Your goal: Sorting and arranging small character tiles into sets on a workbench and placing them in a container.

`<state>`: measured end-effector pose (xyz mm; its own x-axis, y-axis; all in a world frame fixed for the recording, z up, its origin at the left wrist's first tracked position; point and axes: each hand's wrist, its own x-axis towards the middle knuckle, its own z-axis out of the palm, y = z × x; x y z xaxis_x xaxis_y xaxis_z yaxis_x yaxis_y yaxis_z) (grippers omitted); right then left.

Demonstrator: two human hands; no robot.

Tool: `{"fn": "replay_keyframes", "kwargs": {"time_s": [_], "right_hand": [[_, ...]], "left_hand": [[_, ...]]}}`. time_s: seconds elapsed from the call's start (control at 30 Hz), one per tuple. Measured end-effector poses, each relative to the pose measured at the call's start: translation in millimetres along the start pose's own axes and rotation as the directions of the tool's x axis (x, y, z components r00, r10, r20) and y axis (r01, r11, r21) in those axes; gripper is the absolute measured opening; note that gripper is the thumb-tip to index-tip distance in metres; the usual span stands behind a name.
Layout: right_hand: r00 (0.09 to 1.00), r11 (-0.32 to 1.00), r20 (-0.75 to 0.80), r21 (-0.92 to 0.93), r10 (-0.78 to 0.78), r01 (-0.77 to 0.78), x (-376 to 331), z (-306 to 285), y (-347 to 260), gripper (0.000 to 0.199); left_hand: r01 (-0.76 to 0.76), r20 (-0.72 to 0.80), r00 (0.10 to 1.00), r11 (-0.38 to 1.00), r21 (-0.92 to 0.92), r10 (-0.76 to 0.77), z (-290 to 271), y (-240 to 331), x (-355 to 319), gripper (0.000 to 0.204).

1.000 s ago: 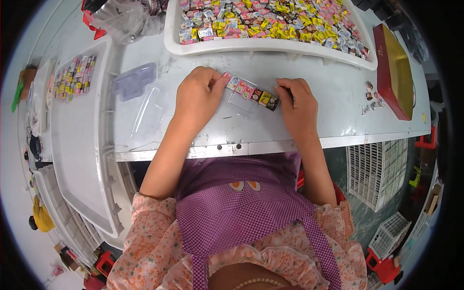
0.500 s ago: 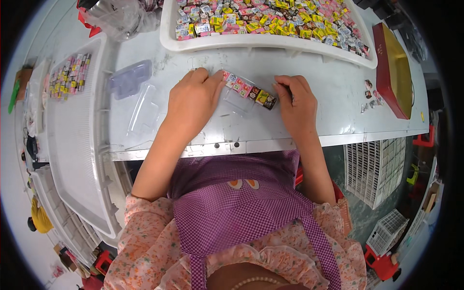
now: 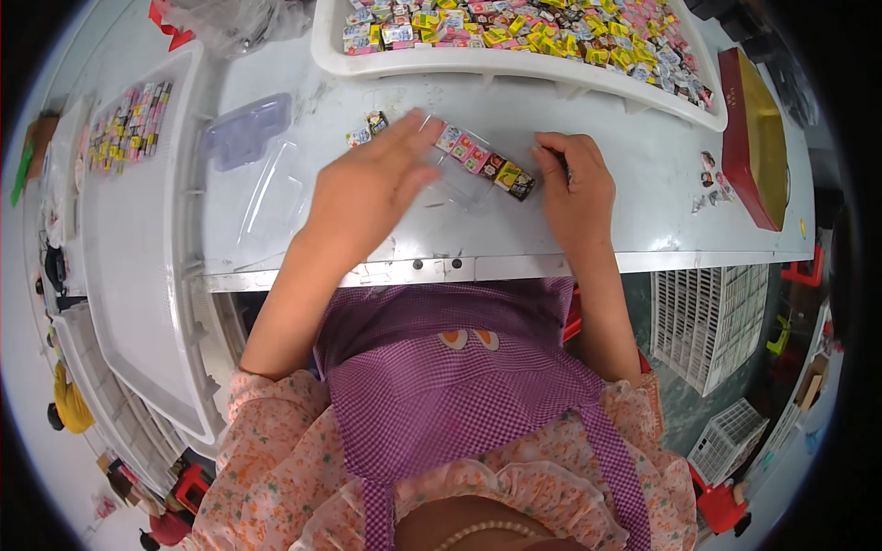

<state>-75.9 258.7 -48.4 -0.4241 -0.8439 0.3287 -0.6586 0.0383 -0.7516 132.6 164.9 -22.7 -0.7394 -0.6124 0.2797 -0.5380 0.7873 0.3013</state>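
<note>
My left hand [image 3: 372, 188] lies flat on the white table [image 3: 514, 239], fingers spread over the left end of a clear plastic tray [image 3: 450, 188]. A short row of small wrapped candies [image 3: 482, 161] in pink, yellow and black sits in that tray between my hands. My right hand [image 3: 574, 188] rests curled at the row's right end, fingertips touching the last candy. Two loose candies [image 3: 367, 129] lie just beyond my left fingertips.
A long white bin [image 3: 514, 60] of several mixed candies stands at the back. Clear empty trays [image 3: 266, 184] lie left, beside a big white tray [image 3: 138, 266] holding a filled candy pack [image 3: 129, 124]. A red-and-gold box [image 3: 758, 138] stands right. White baskets [image 3: 707, 321] sit below.
My left hand has slid slightly left and down on the clear tray, uncovering more of the candy row. My right hand has stayed at the row's right end.
</note>
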Motion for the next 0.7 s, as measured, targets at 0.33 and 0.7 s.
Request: {"fn": "replay_keyframes", "kwargs": {"time_s": [0.33,0.7], "right_hand": [[0.999,0.998,-0.045,0.067,0.024,-0.021,0,-5,9,0.016],[0.937,0.855,-0.032,0.422,0.348,-0.303,-9,-17,2,0.017]], "left_hand": [[0.251,0.065,0.968,0.945,-0.21,-0.242,-18,-9,-15,0.028],[0.192,0.017,0.98,0.922,-0.337,-0.198,-15,-8,-11,0.02]]}}
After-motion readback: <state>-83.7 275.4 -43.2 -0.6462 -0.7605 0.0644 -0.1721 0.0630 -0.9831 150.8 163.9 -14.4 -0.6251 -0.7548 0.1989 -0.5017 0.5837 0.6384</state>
